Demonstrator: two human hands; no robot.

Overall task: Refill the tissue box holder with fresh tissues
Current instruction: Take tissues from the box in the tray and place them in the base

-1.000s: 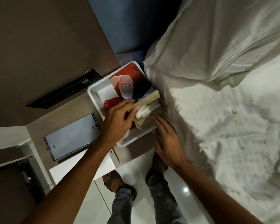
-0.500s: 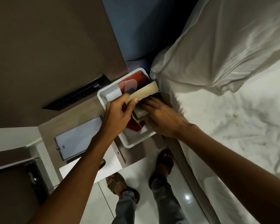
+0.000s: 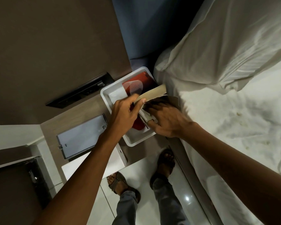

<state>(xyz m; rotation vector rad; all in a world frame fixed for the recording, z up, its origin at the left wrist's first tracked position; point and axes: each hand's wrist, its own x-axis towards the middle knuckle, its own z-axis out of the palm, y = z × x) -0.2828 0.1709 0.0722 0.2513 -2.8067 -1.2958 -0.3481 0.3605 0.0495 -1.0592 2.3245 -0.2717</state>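
The right hand's (image 3: 166, 120) fingertips are hidden inside the tissue box holder (image 3: 154, 93), grip indeterminable. Its beige flap is pinched by the left hand (image 3: 125, 113), over the white tray (image 3: 107, 93) on the bench (image 3: 50, 129).

Glossy white plastic tray (image 3: 106, 95); matt tan cardboard flap (image 3: 154, 93); creased cloth sheet (image 3: 234, 120); wood-grain nightstand (image 3: 81, 108).

Beige tissue box holder (image 3: 154, 92) — lid lifted open, tilted, over white tray (image 3: 107, 95), white tissues (image 3: 147, 116) inside
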